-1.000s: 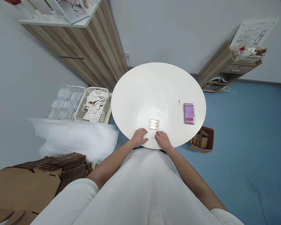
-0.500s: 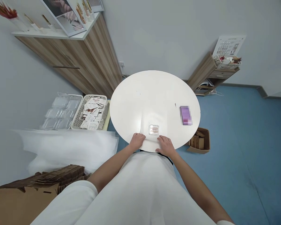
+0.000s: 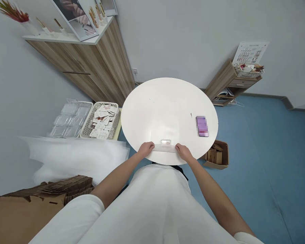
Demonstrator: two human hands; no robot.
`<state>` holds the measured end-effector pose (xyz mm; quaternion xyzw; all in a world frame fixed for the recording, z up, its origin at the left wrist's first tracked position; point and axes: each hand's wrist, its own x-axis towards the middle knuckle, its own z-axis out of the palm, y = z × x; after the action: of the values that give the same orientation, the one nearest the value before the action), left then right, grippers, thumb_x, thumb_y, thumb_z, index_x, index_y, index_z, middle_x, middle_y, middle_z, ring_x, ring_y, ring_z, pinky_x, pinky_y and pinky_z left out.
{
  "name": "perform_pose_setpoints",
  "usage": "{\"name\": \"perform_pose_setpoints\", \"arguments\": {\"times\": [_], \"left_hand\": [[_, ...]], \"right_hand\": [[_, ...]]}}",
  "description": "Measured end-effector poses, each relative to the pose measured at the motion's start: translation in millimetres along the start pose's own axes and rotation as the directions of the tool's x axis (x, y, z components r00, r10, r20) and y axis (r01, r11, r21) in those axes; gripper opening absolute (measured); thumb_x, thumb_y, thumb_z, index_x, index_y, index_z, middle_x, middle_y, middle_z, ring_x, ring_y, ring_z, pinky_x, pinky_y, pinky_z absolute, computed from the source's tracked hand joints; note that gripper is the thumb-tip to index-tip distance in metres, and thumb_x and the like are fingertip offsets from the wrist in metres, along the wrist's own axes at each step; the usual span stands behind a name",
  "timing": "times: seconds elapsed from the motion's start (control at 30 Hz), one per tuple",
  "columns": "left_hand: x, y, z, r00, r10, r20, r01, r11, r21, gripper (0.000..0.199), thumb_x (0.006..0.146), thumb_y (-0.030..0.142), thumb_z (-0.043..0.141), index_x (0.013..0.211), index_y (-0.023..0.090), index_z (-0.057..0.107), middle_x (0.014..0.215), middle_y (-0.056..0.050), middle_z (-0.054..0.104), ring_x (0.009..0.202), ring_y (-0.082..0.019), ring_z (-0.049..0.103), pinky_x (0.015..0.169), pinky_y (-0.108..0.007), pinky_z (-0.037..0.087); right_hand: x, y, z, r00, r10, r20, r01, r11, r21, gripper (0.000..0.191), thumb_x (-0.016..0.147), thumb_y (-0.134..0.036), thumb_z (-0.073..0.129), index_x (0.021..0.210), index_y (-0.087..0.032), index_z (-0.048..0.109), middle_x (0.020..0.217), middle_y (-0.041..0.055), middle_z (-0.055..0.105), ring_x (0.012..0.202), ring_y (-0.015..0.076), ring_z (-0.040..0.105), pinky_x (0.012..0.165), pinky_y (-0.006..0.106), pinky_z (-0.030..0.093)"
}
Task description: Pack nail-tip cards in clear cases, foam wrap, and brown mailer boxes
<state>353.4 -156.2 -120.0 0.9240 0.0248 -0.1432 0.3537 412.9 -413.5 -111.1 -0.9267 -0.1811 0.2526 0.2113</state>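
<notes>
Near the front edge of the round white table lies a small clear case with pinkish contents. A translucent white sheet has its near edge lifted and folded up over the lower part of the case. My left hand is closed on the left end of this edge. At the right end, my right hand pinches the same edge. Toward the right side of the table rests a purple object, blurred into blocks.
Left of the table are a white basket of cards, clear plastic trays, a pile of white sheets and flat brown cardboard. An open carton stands on the floor at the right. Wooden cabinets are behind.
Both hands have closed on the sheet's near edge and raised it slightly away from my body. The edge now covers part of the case. The view has shifted a little.
</notes>
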Motion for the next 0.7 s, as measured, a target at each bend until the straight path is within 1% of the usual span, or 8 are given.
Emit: {"name": "perform_pose_setpoints", "arguments": {"times": [0.13,0.23,0.33,0.4,0.47,0.53,0.6,0.7], "left_hand": [[17,2,-2.9,0.996,-0.087,-0.037,0.088,0.996,0.035,0.021,0.081,0.029,0.041,0.082,0.021,0.060,0.080,-0.003,0.065,0.074,-0.019,0.059,0.070,-0.030,0.040],[25,3,0.0,0.986,-0.153,-0.061,0.161,0.972,0.173,0.022,0.083,0.029,0.038,0.080,0.022,0.058,0.078,-0.002,0.065,0.075,-0.018,0.058,0.079,-0.035,0.036],[27,4,5.8,0.985,-0.127,-0.113,0.158,0.931,0.329,0.022,0.083,0.026,0.036,0.082,0.020,0.057,0.086,-0.006,0.064,0.082,-0.021,0.057,0.083,-0.040,0.033],[26,6,9.5,0.985,-0.036,-0.171,0.106,0.903,0.417,0.023,0.081,0.020,0.037,0.092,0.019,0.057,0.102,-0.010,0.060,0.096,-0.024,0.053,0.085,-0.041,0.031],[24,8,12.5,0.977,0.099,-0.188,0.004,0.876,0.482,0.035,0.078,0.012,0.036,0.108,0.019,0.052,0.121,-0.012,0.051,0.112,-0.025,0.044,0.091,-0.043,0.026],[21,13,15.3,0.961,0.247,-0.125,-0.149,0.842,0.518,0.047,0.075,0.007,0.036,0.119,0.022,0.045,0.134,-0.009,0.039,0.123,-0.024,0.033,0.097,-0.043,0.018],[19,18,18.3,0.928,0.373,-0.016,-0.310,0.793,0.524,0.049,0.075,0.010,0.038,0.121,0.024,0.043,0.138,-0.005,0.034,0.128,-0.023,0.026,0.101,-0.043,0.012],[18,23,23.6,0.890,0.448,0.084,-0.424,0.747,0.513,0.042,0.078,0.022,0.041,0.120,0.023,0.044,0.138,-0.006,0.033,0.129,-0.024,0.022,0.102,-0.046,0.009]], "right_hand": [[19,-5,0,0.992,0.124,-0.017,-0.125,0.990,-0.066,0.024,0.088,-0.029,0.028,0.082,-0.021,0.050,0.075,0.0038,0.061,0.063,0.0151,0.053,0.053,0.024,0.029],[28,-10,6,0.982,0.181,-0.055,-0.187,0.974,-0.126,0.023,0.088,-0.028,0.029,0.079,-0.021,0.049,0.075,0.0029,0.061,0.063,0.0143,0.053,0.056,0.025,0.029],[32,-14,12,0.974,0.208,-0.093,-0.220,0.962,-0.161,0.022,0.088,-0.027,0.030,0.079,-0.020,0.048,0.074,0.0017,0.061,0.065,0.0137,0.053,0.063,0.027,0.030],[33,-15,17,0.970,0.213,-0.113,-0.231,0.957,-0.175,0.019,0.087,-0.027,0.032,0.079,-0.020,0.048,0.075,0.0015,0.061,0.066,0.0138,0.053,0.067,0.028,0.029],[34,-15,20,0.969,0.209,-0.132,-0.231,0.957,-0.177,0.016,0.086,-0.027,0.034,0.080,-0.020,0.047,0.076,0.0015,0.061,0.068,0.0144,0.054,0.070,0.029,0.029],[35,-14,21,0.968,0.206,-0.143,-0.229,0.959,-0.168,0.014,0.085,-0.027,0.036,0.081,-0.020,0.047,0.077,0.0015,0.061,0.070,0.0151,0.055,0.071,0.030,0.029],[36,-13,22,0.968,0.207,-0.142,-0.228,0.961,-0.156,0.014,0.085,-0.027,0.036,0.082,-0.020,0.048,0.077,0.0017,0.061,0.070,0.0156,0.055,0.073,0.031,0.030],[34,-12,22,0.970,0.192,-0.151,-0.213,0.968,-0.134,0.014,0.083,-0.026,0.037,0.086,-0.019,0.049,0.078,0.0031,0.061,0.072,0.0172,0.055,0.074,0.033,0.032]]}}
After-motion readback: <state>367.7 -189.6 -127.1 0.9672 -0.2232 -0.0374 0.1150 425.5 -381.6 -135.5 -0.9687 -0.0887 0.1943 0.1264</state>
